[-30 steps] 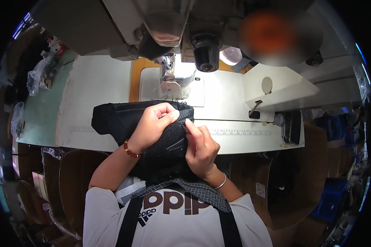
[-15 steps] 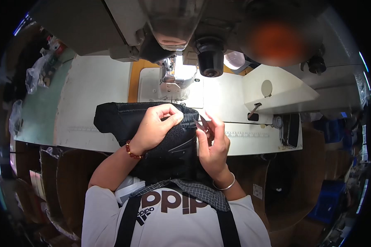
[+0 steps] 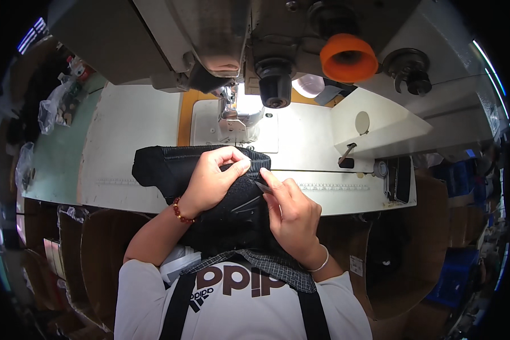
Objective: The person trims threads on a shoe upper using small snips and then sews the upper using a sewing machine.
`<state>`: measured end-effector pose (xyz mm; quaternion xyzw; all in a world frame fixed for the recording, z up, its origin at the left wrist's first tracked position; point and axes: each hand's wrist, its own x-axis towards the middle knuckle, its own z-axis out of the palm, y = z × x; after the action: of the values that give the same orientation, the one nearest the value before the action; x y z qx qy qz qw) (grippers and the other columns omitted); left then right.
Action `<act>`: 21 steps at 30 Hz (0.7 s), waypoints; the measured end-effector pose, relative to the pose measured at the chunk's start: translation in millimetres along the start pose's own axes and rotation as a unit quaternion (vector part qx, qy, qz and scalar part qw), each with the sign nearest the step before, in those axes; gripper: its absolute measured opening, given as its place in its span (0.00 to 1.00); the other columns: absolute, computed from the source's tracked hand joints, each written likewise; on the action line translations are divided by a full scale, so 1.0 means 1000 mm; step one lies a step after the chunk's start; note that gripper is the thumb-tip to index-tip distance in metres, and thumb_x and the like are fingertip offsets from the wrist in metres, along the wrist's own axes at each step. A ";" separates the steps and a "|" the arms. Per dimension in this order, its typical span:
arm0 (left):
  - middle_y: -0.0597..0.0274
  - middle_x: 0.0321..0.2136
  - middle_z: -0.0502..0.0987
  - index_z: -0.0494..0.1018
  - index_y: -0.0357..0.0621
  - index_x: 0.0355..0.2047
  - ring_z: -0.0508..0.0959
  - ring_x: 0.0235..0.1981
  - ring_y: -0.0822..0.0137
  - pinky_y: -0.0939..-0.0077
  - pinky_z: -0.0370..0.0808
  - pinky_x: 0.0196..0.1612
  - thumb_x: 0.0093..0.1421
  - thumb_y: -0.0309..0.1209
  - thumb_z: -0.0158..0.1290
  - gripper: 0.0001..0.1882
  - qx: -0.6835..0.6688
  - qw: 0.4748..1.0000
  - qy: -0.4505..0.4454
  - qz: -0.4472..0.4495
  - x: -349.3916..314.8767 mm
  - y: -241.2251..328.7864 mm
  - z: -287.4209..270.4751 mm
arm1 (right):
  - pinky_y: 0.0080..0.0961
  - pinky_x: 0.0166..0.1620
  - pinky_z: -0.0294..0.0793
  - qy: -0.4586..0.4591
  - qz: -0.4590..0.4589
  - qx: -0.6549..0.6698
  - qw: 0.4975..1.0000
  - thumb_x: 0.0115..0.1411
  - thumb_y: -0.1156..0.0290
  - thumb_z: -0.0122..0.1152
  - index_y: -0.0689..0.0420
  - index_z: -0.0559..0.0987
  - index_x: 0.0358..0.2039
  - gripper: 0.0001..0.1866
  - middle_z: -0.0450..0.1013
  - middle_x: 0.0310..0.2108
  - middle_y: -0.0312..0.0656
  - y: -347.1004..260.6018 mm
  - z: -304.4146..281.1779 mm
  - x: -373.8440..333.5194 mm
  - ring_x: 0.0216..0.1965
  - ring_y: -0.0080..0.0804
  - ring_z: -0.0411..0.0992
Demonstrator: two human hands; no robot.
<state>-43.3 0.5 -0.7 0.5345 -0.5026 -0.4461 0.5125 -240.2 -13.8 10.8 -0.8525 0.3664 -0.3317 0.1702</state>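
A black garment piece (image 3: 232, 211) with a ribbed, gathered upper edge lies across the front of the sewing table and hangs down over my lap. My left hand (image 3: 214, 178) pinches that upper edge between thumb and fingers. Close beside it on the right, my right hand (image 3: 293, 212) is closed around thread snips (image 3: 262, 187). Only the pointed blades show past its fingers, lying against the cloth; the rest of the snips is hidden in the palm. One right fingertip touches the garment's edge.
Just beyond the garment stands the sewing machine's needle and presser-foot area (image 3: 236, 126), brightly lit. The machine head (image 3: 209, 34) overhangs, with an orange cone-shaped part (image 3: 348, 58). A ruler strip (image 3: 334, 186) runs along the table front. Cardboard boxes (image 3: 405, 255) stand below.
My right hand has moved left and turned over the cloth, bringing the snips' blades down against it. My left hand keeps its pinch. The view has shifted slightly.
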 end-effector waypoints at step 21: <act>0.76 0.27 0.73 0.74 0.39 0.30 0.68 0.29 0.85 0.87 0.67 0.36 0.65 0.27 0.51 0.07 -0.106 0.993 -0.024 -0.053 0.003 -0.017 -0.006 | 0.30 0.22 0.67 0.093 -0.047 0.014 0.994 0.53 0.78 0.63 0.54 0.77 0.53 0.24 0.67 0.25 0.39 0.016 0.044 -0.006 0.19 0.34 0.69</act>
<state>-36.0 -2.5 -17.5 0.4921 -0.4361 -0.5359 0.5297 -221.2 -17.6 -31.9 -0.8319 0.3354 -0.4222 0.1316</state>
